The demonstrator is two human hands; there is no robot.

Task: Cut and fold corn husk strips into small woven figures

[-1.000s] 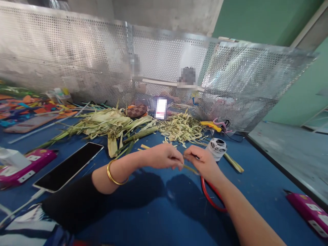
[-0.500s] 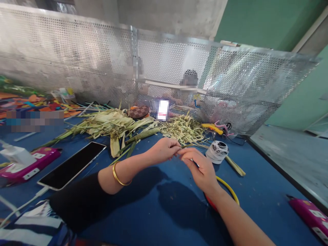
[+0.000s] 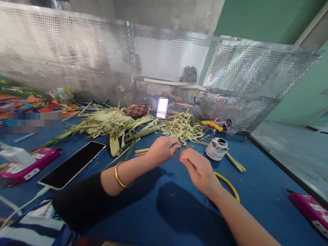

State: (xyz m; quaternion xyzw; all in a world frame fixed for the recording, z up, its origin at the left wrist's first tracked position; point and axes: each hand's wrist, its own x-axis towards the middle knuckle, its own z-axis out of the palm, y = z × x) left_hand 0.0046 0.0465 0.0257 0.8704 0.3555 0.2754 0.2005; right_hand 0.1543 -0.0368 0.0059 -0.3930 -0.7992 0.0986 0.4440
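My left hand [image 3: 165,149], a gold bangle on its wrist, is closed in a pinch above the blue table [image 3: 151,212]. Facing it, a small gap away, my right hand [image 3: 196,168] has its fingers bent and pressed together. A faint thin line shows between the fingertips, too fine to name. Behind the left hand lies a pale narrow stalk [image 3: 142,150]. Just beyond the right hand stands a spool of white thread [image 3: 217,149]. A yellow ring [image 3: 232,187] lies partly hidden under the right forearm.
Dried husk leaves [image 3: 105,123] and shredded strips [image 3: 182,128] are heaped before a perforated metal screen [image 3: 164,51]. Yellow-handled pliers or scissors [image 3: 212,125] lie at right. A phone [image 3: 73,165] and magenta power strip [image 3: 42,160] sit left; another power strip [image 3: 311,210] is right. A person is behind the screen.
My hands, which were touching at the fingertips, have drawn slightly apart. The right fingers have curled in more. The pale stalk behind the left hand now shows.
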